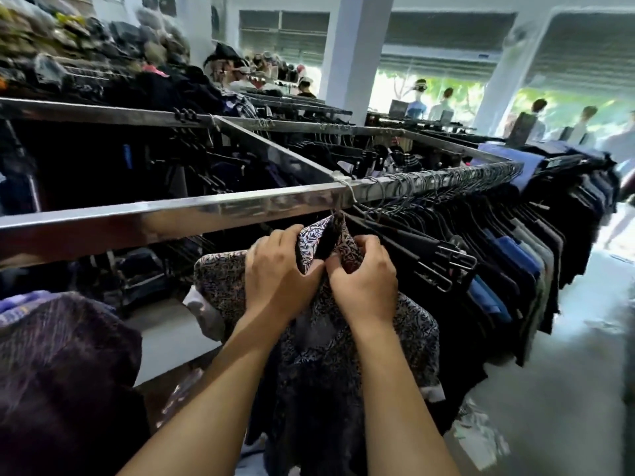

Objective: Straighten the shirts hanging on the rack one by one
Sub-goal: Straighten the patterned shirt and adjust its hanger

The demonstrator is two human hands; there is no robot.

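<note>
Two hands on one patterned shirt [343, 355], which hangs from the rail [171, 218] straight ahead of me. My left hand [278, 269] has its fingers [288, 235] clamped on the collar's left flap. My right hand [364, 280] pinches the right flap. Right: dark shirts [498, 262] packed along the rail, too many to count. Left: one plaid garment [62, 355].

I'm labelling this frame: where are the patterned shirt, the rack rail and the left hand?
patterned shirt [414, 326], head view, its shoulder right of the hands.
rack rail [171, 218], head view, its bare shiny front face.
left hand [279, 278], head view, back of the hand.
</note>
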